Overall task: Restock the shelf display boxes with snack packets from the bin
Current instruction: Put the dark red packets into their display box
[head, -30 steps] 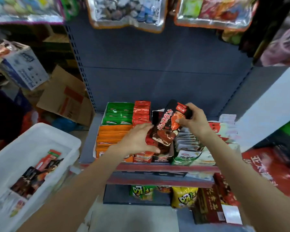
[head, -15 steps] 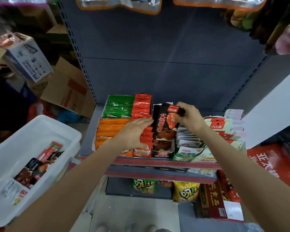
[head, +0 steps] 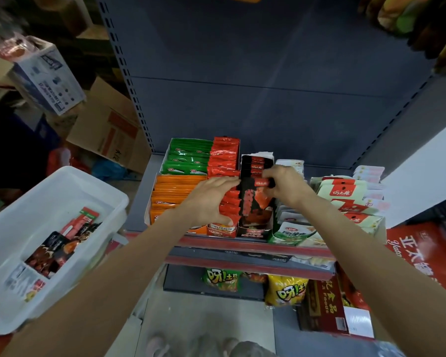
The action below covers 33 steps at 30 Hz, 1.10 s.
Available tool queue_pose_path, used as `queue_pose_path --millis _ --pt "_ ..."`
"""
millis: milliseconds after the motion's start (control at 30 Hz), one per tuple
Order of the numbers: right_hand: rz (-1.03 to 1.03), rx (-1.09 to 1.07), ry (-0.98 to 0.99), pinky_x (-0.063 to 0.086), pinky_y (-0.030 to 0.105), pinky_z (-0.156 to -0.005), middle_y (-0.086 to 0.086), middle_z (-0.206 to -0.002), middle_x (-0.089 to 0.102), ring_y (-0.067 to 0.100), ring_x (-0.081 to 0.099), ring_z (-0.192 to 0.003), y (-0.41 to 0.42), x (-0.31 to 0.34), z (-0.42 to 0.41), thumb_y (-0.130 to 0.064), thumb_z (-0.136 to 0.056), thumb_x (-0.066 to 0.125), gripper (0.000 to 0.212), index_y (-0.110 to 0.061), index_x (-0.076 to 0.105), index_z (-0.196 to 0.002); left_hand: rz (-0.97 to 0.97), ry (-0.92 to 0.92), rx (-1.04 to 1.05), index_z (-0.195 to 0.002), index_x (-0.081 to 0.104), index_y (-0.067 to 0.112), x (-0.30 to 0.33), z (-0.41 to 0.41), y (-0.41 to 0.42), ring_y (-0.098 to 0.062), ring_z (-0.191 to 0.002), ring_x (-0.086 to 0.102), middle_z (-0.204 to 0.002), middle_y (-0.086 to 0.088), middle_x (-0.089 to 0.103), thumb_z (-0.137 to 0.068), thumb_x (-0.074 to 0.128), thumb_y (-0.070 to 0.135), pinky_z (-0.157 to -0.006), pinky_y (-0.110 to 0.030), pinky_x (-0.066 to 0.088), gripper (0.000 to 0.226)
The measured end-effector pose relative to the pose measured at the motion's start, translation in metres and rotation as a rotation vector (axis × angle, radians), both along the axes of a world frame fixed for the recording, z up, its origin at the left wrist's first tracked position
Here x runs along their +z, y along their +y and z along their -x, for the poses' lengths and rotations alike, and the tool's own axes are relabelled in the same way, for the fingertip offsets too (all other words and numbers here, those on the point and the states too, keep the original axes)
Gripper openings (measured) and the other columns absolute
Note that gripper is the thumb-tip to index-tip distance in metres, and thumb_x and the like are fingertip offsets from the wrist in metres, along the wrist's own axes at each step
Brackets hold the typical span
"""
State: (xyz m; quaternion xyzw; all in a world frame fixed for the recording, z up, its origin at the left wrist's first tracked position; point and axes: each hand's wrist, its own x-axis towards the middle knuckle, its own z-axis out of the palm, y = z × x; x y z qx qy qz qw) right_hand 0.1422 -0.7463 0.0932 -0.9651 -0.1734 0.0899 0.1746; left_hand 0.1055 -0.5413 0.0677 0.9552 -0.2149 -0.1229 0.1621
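A black and red snack packet (head: 254, 202) stands in the black display box (head: 252, 231) on the shelf. My right hand (head: 285, 185) pinches the packet's red top edge. My left hand (head: 209, 199) lies with straight fingers on the row of red packets (head: 223, 155) in the neighbouring box, fingertips touching the black packet's left side. A white plastic bin (head: 18, 222) at the lower left holds several more black and red packets (head: 52, 253).
Orange packets (head: 175, 191) and green packets (head: 188, 155) fill boxes to the left. White and green packets (head: 345, 194) sit to the right. The red shelf edge (head: 242, 247) runs below; yellow bags (head: 285, 289) lie on the lower shelf. Cardboard boxes (head: 108, 130) stack at the left.
My right hand has lowered the black packet from a tilted position above the box down into it. My left hand shifted up along the red packets. The view tilted down.
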Motion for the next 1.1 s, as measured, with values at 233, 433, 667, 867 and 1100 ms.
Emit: queue_pose_path --millis 233,433,667,867,1100 --pt "0.243 -0.004 -0.151 0.05 0.035 -0.082 0.008 -0.114 0.045 0.026 0.052 -0.107 0.012 -0.018 0.011 -0.008 -0.085 0.062 0.021 -0.006 0.066 -0.106 0.011 -0.013 -0.008 -0.15 0.014 0.025 0.0 0.001 0.0 -0.012 -0.142 0.013 -0.156 0.009 0.016 -0.073 0.076 0.042 -0.116 -0.035 0.012 0.101" --pt "-0.022 -0.091 -0.095 0.051 0.036 -0.081 0.005 -0.107 0.052 0.022 0.058 -0.096 0.011 -0.013 0.01 -0.009 -0.084 0.065 0.02 -0.011 0.064 -0.104 0.075 -0.033 -0.015 -0.15 0.016 0.025 0.002 0.005 0.002 -0.005 -0.144 -0.001 -0.157 0.012 0.011 -0.071 0.076 0.046 -0.118 -0.037 0.004 0.102" --pt "-0.236 -0.051 -0.185 0.05 0.032 -0.083 0.007 -0.102 0.062 0.019 0.061 -0.088 0.066 -0.004 0.031 -0.008 -0.091 0.053 0.018 -0.011 0.063 -0.106 0.443 -0.248 0.235 -0.124 0.059 0.02 0.001 0.034 0.05 -0.01 -0.121 0.047 -0.127 0.005 0.058 -0.09 0.059 0.027 -0.105 -0.036 0.038 0.035" --pt "-0.24 0.081 -0.108 0.046 0.037 -0.089 0.008 -0.11 0.062 0.024 0.059 -0.1 0.181 -0.009 0.051 -0.009 -0.092 0.049 0.023 -0.012 0.062 -0.111 0.432 -0.261 0.598 -0.107 0.067 0.013 -0.018 0.064 0.151 -0.02 -0.089 0.061 -0.102 -0.005 0.067 -0.091 0.06 0.026 -0.08 -0.031 0.05 0.021" --pt "-0.071 0.17 0.126 0.046 0.038 -0.086 0.012 -0.126 0.05 0.03 0.051 -0.113 0.358 -0.058 0.079 -0.01 -0.092 0.046 0.038 -0.012 0.048 -0.13 0.355 -0.13 0.86 -0.099 0.066 0.01 -0.061 0.101 0.313 -0.032 -0.089 0.063 -0.094 -0.011 0.069 -0.092 0.053 0.024 -0.083 -0.042 0.05 0.02"
